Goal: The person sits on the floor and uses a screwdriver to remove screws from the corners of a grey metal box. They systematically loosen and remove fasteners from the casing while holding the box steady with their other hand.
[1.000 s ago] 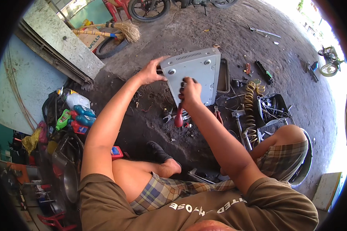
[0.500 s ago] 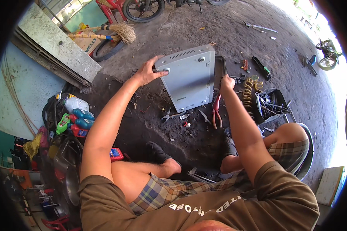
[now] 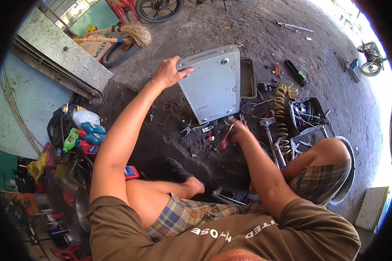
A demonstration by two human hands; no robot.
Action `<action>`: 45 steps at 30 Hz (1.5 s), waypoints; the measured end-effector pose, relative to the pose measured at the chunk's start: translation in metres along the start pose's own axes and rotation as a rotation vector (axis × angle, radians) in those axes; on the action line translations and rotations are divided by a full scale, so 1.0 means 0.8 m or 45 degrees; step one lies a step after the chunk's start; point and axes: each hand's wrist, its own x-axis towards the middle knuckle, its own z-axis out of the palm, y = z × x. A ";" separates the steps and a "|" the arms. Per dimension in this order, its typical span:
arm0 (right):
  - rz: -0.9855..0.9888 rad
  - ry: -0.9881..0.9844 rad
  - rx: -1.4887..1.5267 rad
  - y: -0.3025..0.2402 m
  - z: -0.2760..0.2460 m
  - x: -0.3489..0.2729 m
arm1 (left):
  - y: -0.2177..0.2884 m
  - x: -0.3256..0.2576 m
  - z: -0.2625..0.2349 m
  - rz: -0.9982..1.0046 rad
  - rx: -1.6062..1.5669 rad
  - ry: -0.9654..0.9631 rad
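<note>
My left hand [image 3: 170, 73] grips the upper left corner of a flat grey metal electronics case [image 3: 211, 85], thumb on the face toward me. The case stands tilted on its lower edge, showing round feet and vent slots. Just below its lower right corner is my right hand [image 3: 239, 130], smeared by motion, its fingers closed. From it sticks out the red handle of what look like pliers [image 3: 223, 143]; the jaws are not clear. On the ground by the case's lower edge lies a small grey metal tool [image 3: 187, 129].
Behind the case's right side is a dark tray [image 3: 248, 78]. To the right are a coiled yellow hose [image 3: 281, 108], a hammer [image 3: 270, 130] and a bin of tools [image 3: 309, 115]. Bottles [image 3: 89, 130] stand at left, a broom [image 3: 139, 35] and tyre [image 3: 119, 54] beyond.
My right hand has left the case's right side and come down toward me, the red-handled pliers shifting left with it. The case has moved slightly up and left, still in my left hand.
</note>
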 end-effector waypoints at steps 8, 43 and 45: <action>0.323 -0.352 -0.344 0.147 0.088 -0.031 | 0.013 0.025 -0.002 -0.014 0.215 -0.108; -1.134 -0.053 -1.082 0.173 0.133 -0.103 | 0.011 0.037 0.014 -0.024 0.331 -0.037; -1.137 -0.053 -1.082 0.173 0.135 -0.105 | 0.010 0.037 0.015 -0.003 0.317 -0.012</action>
